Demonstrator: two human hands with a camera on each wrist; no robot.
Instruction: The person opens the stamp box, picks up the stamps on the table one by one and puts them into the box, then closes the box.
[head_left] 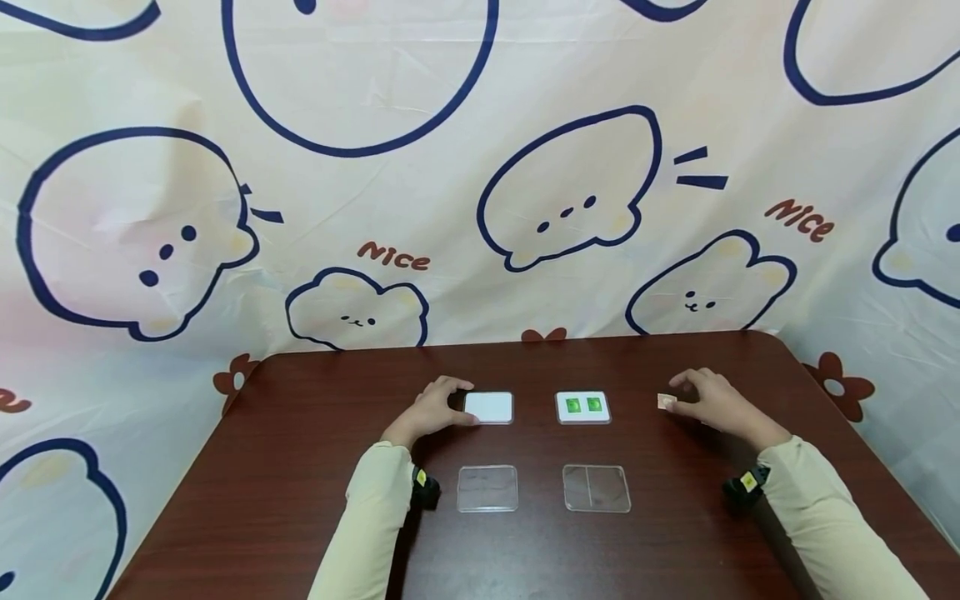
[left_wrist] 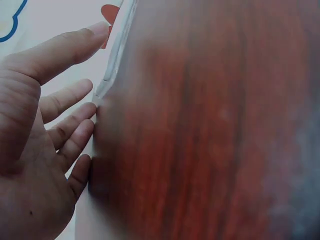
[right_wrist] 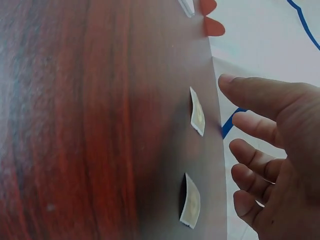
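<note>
My left hand (head_left: 431, 412) is at the left end of a flat white rectangular card or case (head_left: 489, 407), thumb by its near corner and index finger by its far corner. In the left wrist view, the clear edge of that case (left_wrist: 116, 55) lies near the thumb, the fingers loosely bent. My right hand (head_left: 716, 404) hovers by a small beige square piece (head_left: 665, 402). Two curved pale pieces, one farther (right_wrist: 198, 112) and one nearer (right_wrist: 190, 202), lie on the table in the right wrist view, apart from the relaxed fingers.
A white card with two green squares (head_left: 583, 407) lies between the hands. Two clear rectangular plastic trays or lids, left (head_left: 487, 489) and right (head_left: 597, 488), lie nearer on the dark wooden table (head_left: 285, 500). A printed cloth (head_left: 450, 192) hangs behind the table.
</note>
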